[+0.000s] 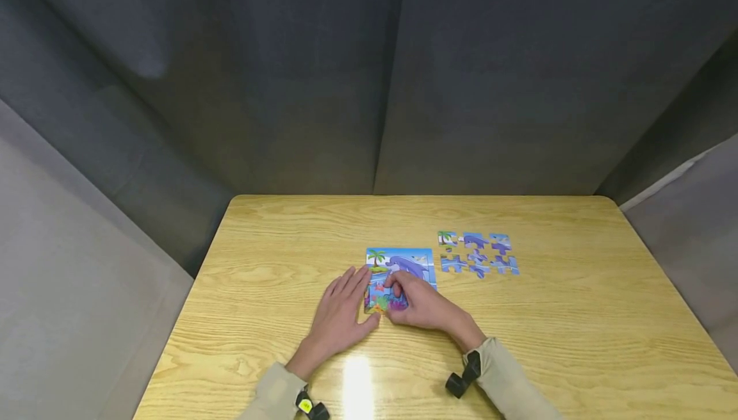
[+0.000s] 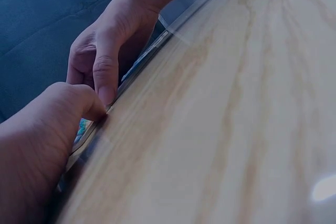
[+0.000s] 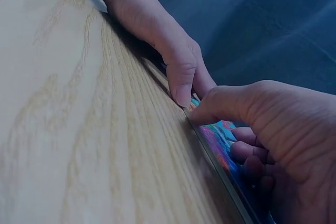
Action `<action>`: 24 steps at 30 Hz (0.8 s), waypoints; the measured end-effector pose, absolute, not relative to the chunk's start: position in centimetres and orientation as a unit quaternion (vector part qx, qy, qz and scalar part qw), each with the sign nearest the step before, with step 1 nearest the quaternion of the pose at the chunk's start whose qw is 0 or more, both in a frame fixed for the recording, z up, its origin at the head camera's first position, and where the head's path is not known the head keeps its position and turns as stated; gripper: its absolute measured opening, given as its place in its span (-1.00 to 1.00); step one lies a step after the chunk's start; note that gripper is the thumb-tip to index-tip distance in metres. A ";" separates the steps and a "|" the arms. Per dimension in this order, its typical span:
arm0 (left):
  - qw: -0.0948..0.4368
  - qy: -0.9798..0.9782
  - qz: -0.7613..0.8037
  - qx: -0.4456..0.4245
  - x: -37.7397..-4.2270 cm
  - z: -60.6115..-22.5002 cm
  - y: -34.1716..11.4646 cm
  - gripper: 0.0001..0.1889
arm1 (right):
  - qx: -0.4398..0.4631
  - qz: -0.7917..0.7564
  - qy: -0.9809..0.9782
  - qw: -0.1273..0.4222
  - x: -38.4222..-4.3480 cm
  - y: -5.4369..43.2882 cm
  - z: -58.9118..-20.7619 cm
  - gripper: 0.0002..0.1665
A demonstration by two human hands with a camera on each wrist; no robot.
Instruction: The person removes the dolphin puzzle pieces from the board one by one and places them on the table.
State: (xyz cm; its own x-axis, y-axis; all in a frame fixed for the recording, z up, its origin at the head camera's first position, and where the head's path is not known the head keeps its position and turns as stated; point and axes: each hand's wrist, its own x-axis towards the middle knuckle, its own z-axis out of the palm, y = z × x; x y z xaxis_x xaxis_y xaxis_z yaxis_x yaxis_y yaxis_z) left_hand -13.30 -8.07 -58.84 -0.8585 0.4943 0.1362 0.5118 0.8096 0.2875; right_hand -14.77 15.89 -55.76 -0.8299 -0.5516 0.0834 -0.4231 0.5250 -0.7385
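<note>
A jigsaw puzzle board (image 1: 426, 257) shows a dolphin, a palm tree and sea plants. Along its left edge lie the straight fingers of my left hand (image 1: 343, 314), the thumb reaching towards the near corner. My right hand (image 1: 423, 305) bends over the lower part of the board, its fingers curled and its thumb at the near edge. Between that thumb and the fingers shows a purple coral puzzle piece (image 1: 398, 303), partly covered by the hand. In the right wrist view the curled fingers (image 3: 252, 150) sit low over the colourful board, and both thumbs nearly meet at its near edge.
Several loose puzzle pieces (image 1: 453, 263) lie in two rows to the right of the board. All of it is on a wooden table (image 1: 277, 241), with a dark curtain (image 1: 300, 87) behind its far edge and pale panels at both sides.
</note>
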 end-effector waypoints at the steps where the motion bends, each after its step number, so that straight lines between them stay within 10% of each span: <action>1: 0.025 -0.951 -0.158 -0.263 -13.3 -58.9 -8.1 -0.06 | -0.279 -0.401 0.869 0.082 -14.8 15.9 -55.7 -0.49; 24: 0.019 -0.951 -0.165 -0.263 -13.2 -58.7 -8.0 -0.07 | -0.287 -0.419 0.857 0.086 -15.0 16.0 -55.6 -0.51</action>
